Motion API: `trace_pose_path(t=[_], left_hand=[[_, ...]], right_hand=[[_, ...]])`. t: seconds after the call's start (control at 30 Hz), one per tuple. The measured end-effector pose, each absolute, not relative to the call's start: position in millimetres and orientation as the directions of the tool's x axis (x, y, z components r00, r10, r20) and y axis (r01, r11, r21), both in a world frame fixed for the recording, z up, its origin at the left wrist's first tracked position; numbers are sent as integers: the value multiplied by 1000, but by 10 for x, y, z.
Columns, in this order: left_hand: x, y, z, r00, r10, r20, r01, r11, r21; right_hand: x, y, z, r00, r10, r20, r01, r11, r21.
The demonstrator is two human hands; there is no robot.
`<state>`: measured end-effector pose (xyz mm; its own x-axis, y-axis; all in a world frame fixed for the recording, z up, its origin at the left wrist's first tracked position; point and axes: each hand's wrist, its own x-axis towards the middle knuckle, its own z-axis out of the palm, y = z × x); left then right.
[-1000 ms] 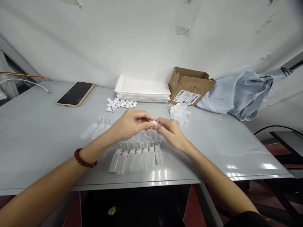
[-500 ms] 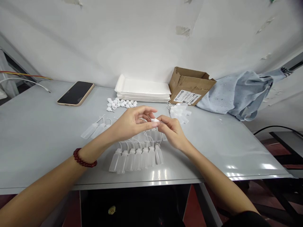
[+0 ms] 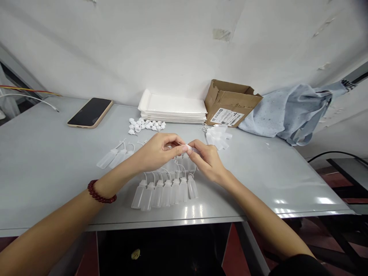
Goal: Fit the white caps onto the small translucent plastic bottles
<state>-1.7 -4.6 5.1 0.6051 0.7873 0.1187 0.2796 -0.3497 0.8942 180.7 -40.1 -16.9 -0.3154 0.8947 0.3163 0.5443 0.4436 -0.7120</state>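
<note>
Both hands meet over the middle of the table, fingertips nearly touching. Between them is a white needle-tip cap [image 3: 188, 147], its thin needle pointing left. My left hand [image 3: 161, 151] is closed, thumb and fingers pinching the cap. My right hand [image 3: 208, 159] is closed around a small translucent squeeze bottle at the cap's other side, mostly hidden by the fingers. Below the hands lies a row of small translucent squeeze bottles [image 3: 159, 194] with thin bent tubes at their necks. More such bottles lie behind, partly covered by my hands.
Loose white caps [image 3: 146, 125] lie in front of stacked white trays [image 3: 175, 111]. A cardboard box [image 3: 231, 103] stands beside them, with uncapped-looking bottles [image 3: 217, 137] before it. A phone [image 3: 90, 112] lies at left, pale blue cloth [image 3: 281, 111] at right. Several bottles [image 3: 110, 158] lie beyond my left wrist.
My left fingers have come down from a more spread pose and now pinch the white cap. My right hand has barely moved. The camera view has shifted slightly.
</note>
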Motion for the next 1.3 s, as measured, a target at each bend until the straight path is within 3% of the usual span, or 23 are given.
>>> trace_pose_path(t=[0.2, 0.47, 0.73, 0.97, 1.13, 1.3], left_hand=[[-34, -30, 63, 611, 779, 141, 268, -372, 889], [-23, -40, 72, 613, 790, 30, 369, -319, 873], [16, -67, 21, 601, 794, 88, 324, -342, 882], [6, -76, 15, 626, 760, 176, 309, -449, 838], [14, -97, -1, 614, 755, 229, 312, -499, 809], [23, -77, -22, 605, 723, 334, 272, -582, 766]], right_hand=[[1817, -394, -177, -298, 890, 345, 559, 456, -692], [1789, -408, -185, -319, 862, 393, 661, 500, -560], [1795, -409, -185, -240, 907, 346, 539, 421, -729], [1780, -374, -169, -161, 981, 108, 271, 149, -951], [1775, -340, -100, -175, 984, -14, 150, 12, -989], [1765, -332, -74, -187, 980, -62, 137, -37, -990]])
